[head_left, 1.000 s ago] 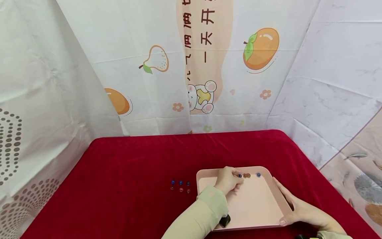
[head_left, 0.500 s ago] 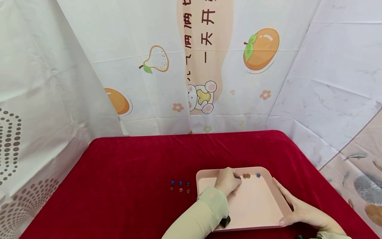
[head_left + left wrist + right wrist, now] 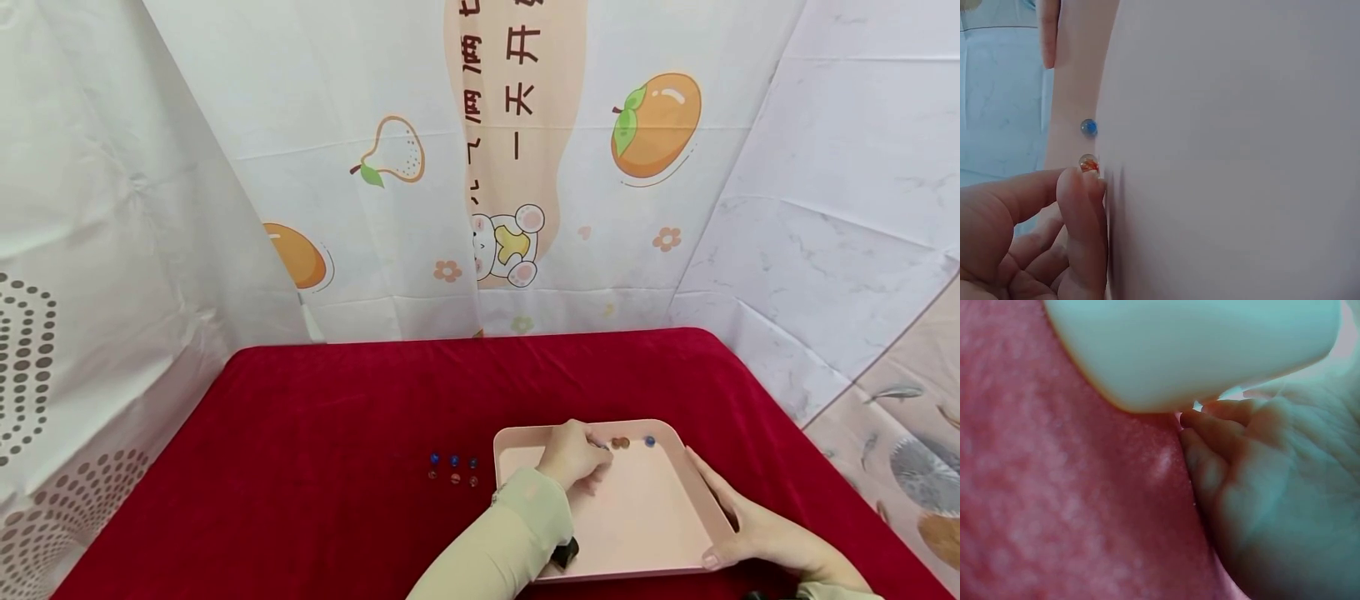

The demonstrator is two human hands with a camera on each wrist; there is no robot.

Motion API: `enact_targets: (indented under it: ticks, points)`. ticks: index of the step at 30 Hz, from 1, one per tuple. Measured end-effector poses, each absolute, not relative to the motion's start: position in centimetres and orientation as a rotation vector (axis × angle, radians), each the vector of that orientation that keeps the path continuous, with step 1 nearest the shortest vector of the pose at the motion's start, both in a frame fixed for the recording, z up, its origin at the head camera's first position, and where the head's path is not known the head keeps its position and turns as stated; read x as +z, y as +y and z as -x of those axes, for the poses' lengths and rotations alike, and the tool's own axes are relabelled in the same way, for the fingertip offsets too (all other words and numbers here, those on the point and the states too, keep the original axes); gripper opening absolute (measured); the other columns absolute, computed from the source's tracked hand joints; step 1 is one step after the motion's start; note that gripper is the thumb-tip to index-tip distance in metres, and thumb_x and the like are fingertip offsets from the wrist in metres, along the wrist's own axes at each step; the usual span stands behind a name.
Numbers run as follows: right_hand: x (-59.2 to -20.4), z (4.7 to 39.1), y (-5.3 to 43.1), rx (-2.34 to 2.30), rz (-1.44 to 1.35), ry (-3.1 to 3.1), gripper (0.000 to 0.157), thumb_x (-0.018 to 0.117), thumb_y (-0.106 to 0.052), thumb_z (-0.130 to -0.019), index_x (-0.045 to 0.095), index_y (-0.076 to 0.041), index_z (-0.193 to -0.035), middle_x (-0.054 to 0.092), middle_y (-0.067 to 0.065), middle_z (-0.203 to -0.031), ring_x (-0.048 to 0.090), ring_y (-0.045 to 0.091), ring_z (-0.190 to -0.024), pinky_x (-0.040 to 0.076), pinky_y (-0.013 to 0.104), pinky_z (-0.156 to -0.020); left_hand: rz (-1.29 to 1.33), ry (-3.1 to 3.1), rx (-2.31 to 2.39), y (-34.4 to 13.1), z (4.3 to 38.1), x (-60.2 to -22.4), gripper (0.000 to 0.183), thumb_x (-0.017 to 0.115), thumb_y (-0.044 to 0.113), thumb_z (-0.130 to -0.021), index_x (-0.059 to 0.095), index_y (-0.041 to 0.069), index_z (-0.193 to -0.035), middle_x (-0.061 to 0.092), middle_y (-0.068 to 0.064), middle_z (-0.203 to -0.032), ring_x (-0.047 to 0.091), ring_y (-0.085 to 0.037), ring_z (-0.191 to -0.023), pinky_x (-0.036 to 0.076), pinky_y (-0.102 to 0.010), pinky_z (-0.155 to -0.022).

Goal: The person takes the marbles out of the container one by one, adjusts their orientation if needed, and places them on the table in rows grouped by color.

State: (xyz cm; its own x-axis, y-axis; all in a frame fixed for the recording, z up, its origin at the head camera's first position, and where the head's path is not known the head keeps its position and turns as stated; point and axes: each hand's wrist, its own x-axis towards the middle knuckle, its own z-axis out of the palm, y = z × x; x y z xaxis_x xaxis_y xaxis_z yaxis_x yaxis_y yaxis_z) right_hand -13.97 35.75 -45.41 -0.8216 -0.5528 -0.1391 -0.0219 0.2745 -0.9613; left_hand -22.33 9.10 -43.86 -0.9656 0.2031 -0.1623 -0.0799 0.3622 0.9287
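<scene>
My left hand reaches into the pink tray near its far wall. Thumb and forefinger pinch a small blue marble, almost wholly hidden by the fingertips. Just beyond them in the left wrist view lies an orange-streaked marble, then a blue marble. The head view shows two orange-brown marbles side by side and a blue marble farther right along that wall. My right hand lies against the tray's right outer side, fingers stretched along it and thumb at the near corner.
Left of the tray, a row of three blue marbles lies above a row of three reddish marbles on the red cloth. Printed curtains hang behind and beside the table.
The blue marble at my left fingertips has slipped from plain view in between the thumb and forefinger. My right hand and the tray have stayed in place.
</scene>
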Motion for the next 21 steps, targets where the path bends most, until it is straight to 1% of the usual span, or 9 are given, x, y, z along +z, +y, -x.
enact_targets:
  ticks: [6, 9, 14, 16, 21]
  points:
    - [-45.4, 14.0, 35.7, -1.563, 0.527, 2.117, 0.113, 0.068, -0.005, -0.080, -0.010, -0.029, -0.159, 0.014, -0.029, -0.154, 0.032, -0.009, -0.126, 0.038, 0.012, -0.095, -0.073, 2.344, 1.624, 8.8, 22.3, -42.5, 0.012, 0.075, 0.002, -0.083, 0.066, 0.010, -0.081, 0.063, -0.008, -0.056, 0.052, -0.014, -0.039, 0.051, -0.028, -0.040]
    - [-45.4, 14.0, 35.7, -1.566, 0.521, 2.115, 0.113, 0.068, -0.005, -0.080, -0.009, -0.030, -0.159, 0.014, -0.030, -0.155, 0.031, -0.010, -0.127, 0.037, 0.011, -0.095, -0.071, 2.336, 1.620, 8.7, 22.4, -41.8, 0.012, 0.077, 0.004, -0.083, 0.067, 0.011, -0.080, 0.067, -0.008, -0.062, 0.056, -0.016, -0.041, 0.052, -0.029, -0.042]
    - [-45.6, 14.0, 35.7, -1.564, 0.560, 2.144, 0.114, 0.069, -0.005, -0.079, -0.009, -0.026, -0.159, 0.013, -0.030, -0.155, 0.029, -0.012, -0.127, 0.037, 0.011, -0.095, -0.104, 2.332, 1.647, 8.7, 22.6, -40.9, 0.008, 0.079, 0.007, -0.082, 0.072, 0.011, -0.082, 0.070, -0.008, -0.071, 0.067, -0.022, -0.053, 0.055, -0.032, -0.046]
    - [-45.6, 14.0, 35.7, -1.564, 0.568, 2.154, 0.114, 0.069, -0.004, -0.079, -0.008, -0.026, -0.160, 0.013, -0.030, -0.155, 0.029, -0.013, -0.127, 0.037, 0.011, -0.095, -0.118, 2.316, 1.668, 8.6, 22.6, -40.5, 0.004, 0.077, 0.008, -0.084, 0.074, 0.009, -0.086, 0.071, -0.010, -0.074, 0.070, -0.026, -0.060, 0.057, -0.035, -0.048]
    - [-45.7, 14.0, 35.8, -1.579, 0.540, 2.134, 0.113, 0.069, -0.005, -0.079, -0.008, -0.028, -0.159, 0.014, -0.030, -0.155, 0.029, -0.012, -0.127, 0.036, 0.010, -0.095, -0.154, 2.296, 1.696, 8.5, 22.4, -39.5, 0.006, 0.075, 0.009, -0.086, 0.075, 0.007, -0.093, 0.072, -0.010, -0.080, 0.072, -0.027, -0.067, 0.057, -0.035, -0.049]
